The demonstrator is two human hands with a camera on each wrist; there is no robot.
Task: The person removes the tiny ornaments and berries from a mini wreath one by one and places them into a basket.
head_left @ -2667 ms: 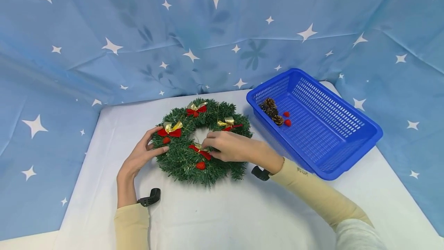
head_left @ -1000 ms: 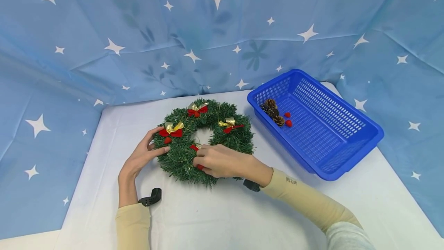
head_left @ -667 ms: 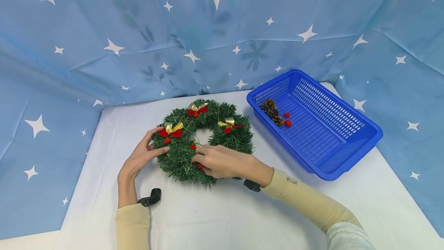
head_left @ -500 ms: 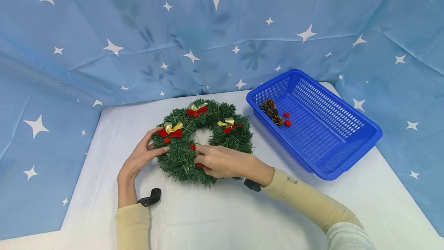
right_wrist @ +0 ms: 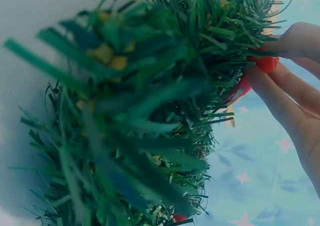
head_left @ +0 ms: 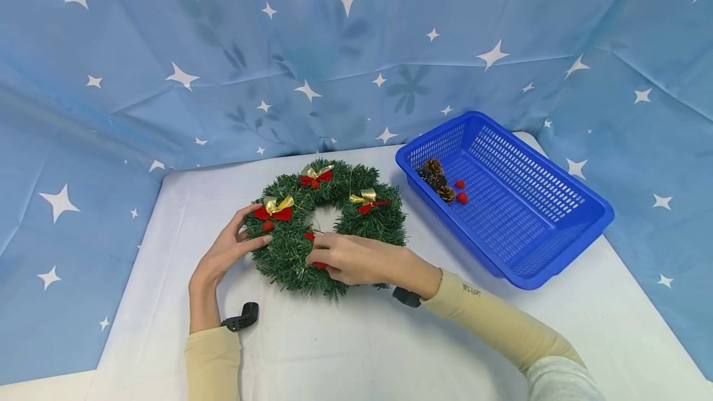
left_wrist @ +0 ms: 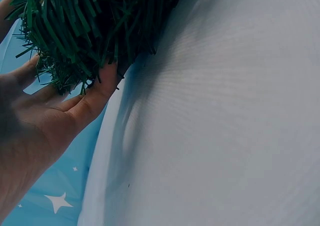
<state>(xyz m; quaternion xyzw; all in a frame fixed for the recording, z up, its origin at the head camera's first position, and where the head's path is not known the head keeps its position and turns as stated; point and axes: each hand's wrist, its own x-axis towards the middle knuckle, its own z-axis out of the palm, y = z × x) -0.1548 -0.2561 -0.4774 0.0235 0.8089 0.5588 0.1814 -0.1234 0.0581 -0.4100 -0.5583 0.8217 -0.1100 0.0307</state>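
A green tinsel wreath [head_left: 289,258] lies on the white cloth. My left hand [head_left: 223,249] grips its left side, thumb on top and fingers round the outer edge, as the left wrist view also shows. At the wreath's front, my right hand [head_left: 351,258] pinches a small red berry [right_wrist: 267,62] between thumb and fingers, against the tinsel. Beneath that hand a red bow [head_left: 309,236] is mostly covered. Red-and-gold bows sit at the left [head_left: 275,209], back [head_left: 316,176] and right [head_left: 369,201] of the ring. Another red berry [head_left: 268,226] sits below the left bow.
A blue plastic basket [head_left: 504,271] stands right of the wreath. Inside it are several pine cones [head_left: 434,172] and two red berries [head_left: 462,198]. Blue star-patterned cloth [head_left: 345,48] hangs behind and at both sides of the white table [head_left: 312,351].
My right hand has moved from the front bow slightly down and toward me, onto the red berry below it, and stays there. The left hand keeps its hold on the wreath.
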